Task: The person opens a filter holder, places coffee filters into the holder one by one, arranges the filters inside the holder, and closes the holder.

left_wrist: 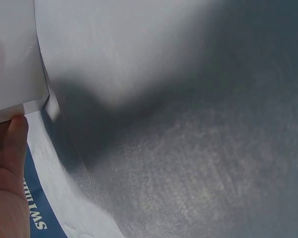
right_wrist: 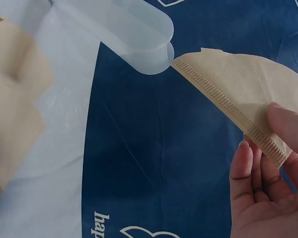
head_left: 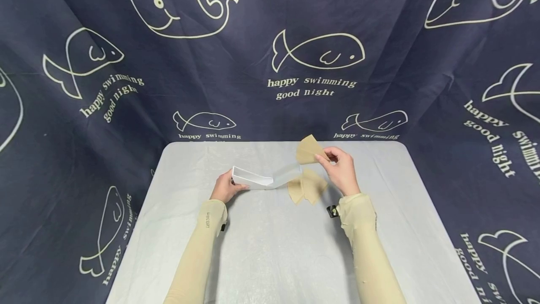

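My left hand (head_left: 223, 187) grips the end of a white box (head_left: 252, 183), thumb on the near side. The left wrist view shows only part of that box (left_wrist: 12, 64), with fingertips under its edge. From the box a translucent flap, seemingly its lid (head_left: 288, 174), slants up to the right; its rounded end shows in the right wrist view. With thumb and fingers, my right hand (head_left: 342, 172) pinches a brown paper coffee filter (head_left: 310, 150) by a corner, above the table. Its crimped seam is plain in the right wrist view. More coffee filters (head_left: 314, 186) lie below, right of the lid.
A pale grey table (head_left: 270, 247) is under both hands. Dark blue curtains (head_left: 253, 60) with white fish and whale drawings stand close behind it and at both sides. A small black device (head_left: 333, 211) sits at the right wrist.
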`<state>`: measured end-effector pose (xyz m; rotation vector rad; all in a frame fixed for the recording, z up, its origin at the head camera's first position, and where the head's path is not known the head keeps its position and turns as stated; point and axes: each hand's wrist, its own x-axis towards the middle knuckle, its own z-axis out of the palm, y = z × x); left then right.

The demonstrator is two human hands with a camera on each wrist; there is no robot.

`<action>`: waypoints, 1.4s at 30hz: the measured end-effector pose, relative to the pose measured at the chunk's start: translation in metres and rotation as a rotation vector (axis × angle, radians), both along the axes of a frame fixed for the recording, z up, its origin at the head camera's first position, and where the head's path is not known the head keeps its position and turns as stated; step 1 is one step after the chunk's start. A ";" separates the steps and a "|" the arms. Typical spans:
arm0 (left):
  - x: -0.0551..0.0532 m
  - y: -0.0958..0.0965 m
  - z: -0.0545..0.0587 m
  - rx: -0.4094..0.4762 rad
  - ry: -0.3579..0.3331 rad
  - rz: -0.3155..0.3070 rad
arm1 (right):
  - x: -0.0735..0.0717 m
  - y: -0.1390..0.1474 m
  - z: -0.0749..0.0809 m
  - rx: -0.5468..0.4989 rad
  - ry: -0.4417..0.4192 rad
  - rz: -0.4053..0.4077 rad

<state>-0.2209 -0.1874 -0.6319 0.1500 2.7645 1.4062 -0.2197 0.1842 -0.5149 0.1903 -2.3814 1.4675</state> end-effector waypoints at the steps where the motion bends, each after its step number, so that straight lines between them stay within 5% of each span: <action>1: 0.000 0.000 0.000 0.001 0.002 0.001 | 0.000 -0.001 0.000 -0.002 0.000 0.002; 19: -0.002 -0.002 -0.004 0.002 -0.012 0.010 | -0.005 -0.031 0.008 -0.037 -0.026 0.081; 42: -0.001 -0.003 -0.010 -0.046 -0.010 -0.009 | -0.010 -0.084 -0.006 0.020 -0.057 0.222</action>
